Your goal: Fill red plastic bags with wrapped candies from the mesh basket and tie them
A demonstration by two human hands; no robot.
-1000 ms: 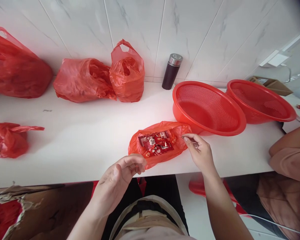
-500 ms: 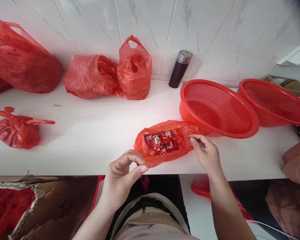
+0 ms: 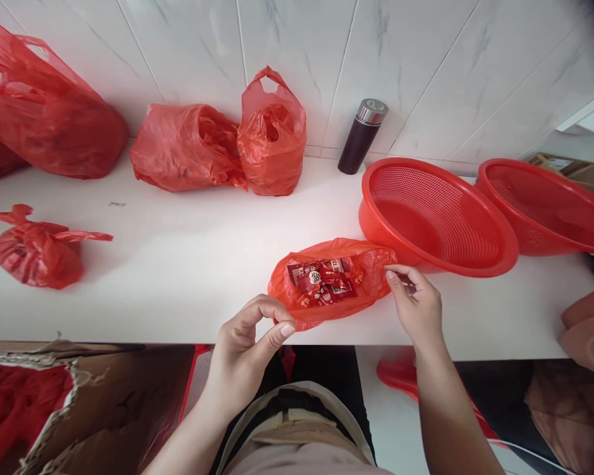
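A small red plastic bag (image 3: 371, 270) lies open on the white counter (image 3: 193, 264) near its front edge, with red candy packets (image 3: 321, 282) showing inside. My left hand (image 3: 245, 346) pinches the bag's near left edge between thumb and fingers. On the other side, my right hand (image 3: 416, 303) grips the bag's right edge with closed fingertips, just in front of a red mesh basket (image 3: 438, 214).
A second red basket (image 3: 549, 208) sits at the right. Three filled red bags (image 3: 272, 138) (image 3: 188, 148) (image 3: 49, 125) line the tiled wall, beside a dark flask (image 3: 362, 135). A tied red bag (image 3: 37, 247) lies at left. A torn cardboard box (image 3: 79, 402) stands below; another person's sleeve (image 3: 589, 323) is at right.
My left hand has closed its pinch on the bag's near edge. The view has shifted a little to the left, and my right hand stays at the bag's right edge.
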